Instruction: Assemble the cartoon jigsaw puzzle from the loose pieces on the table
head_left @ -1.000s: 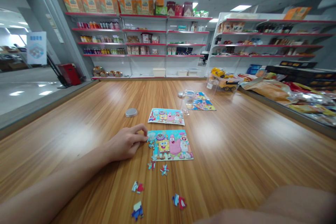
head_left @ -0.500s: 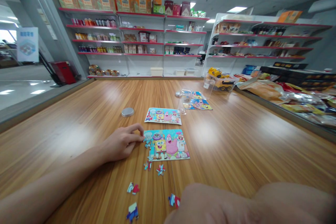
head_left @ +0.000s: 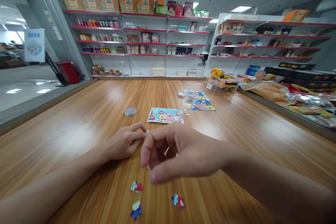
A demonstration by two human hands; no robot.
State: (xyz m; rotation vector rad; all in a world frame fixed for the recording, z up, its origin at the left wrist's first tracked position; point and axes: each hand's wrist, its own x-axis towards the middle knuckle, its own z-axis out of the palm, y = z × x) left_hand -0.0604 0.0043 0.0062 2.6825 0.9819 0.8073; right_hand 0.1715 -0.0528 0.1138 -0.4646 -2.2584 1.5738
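My left hand (head_left: 128,142) lies on the table, its thumb and index fingertips closed together at the left edge of a cartoon jigsaw puzzle (head_left: 148,132). Over that puzzle hovers my right hand (head_left: 178,152), thumb and fingers apart in a curve, with no piece visible between them. It hides nearly all of the puzzle. Nearer me lie three loose pieces: a red-and-white jigsaw piece (head_left: 137,186), a blue-and-cream jigsaw piece (head_left: 136,210) and a blue-and-red jigsaw piece (head_left: 178,201). Beyond the hands is a picture card (head_left: 166,115) with the same cartoon figures.
A round metal lid (head_left: 130,112) lies left of the card. To its right stand a clear jar (head_left: 188,99) and another clear jar (head_left: 211,85), near a second cartoon puzzle (head_left: 202,105). A bin of yellow toy trucks (head_left: 227,84) and snack packets (head_left: 273,92) are farther right.
My right hand has moved forward and left from the near edge and now covers the puzzle. The blue-and-red piece is uncovered. My left hand stays at the puzzle's edge; the view has shifted slightly.
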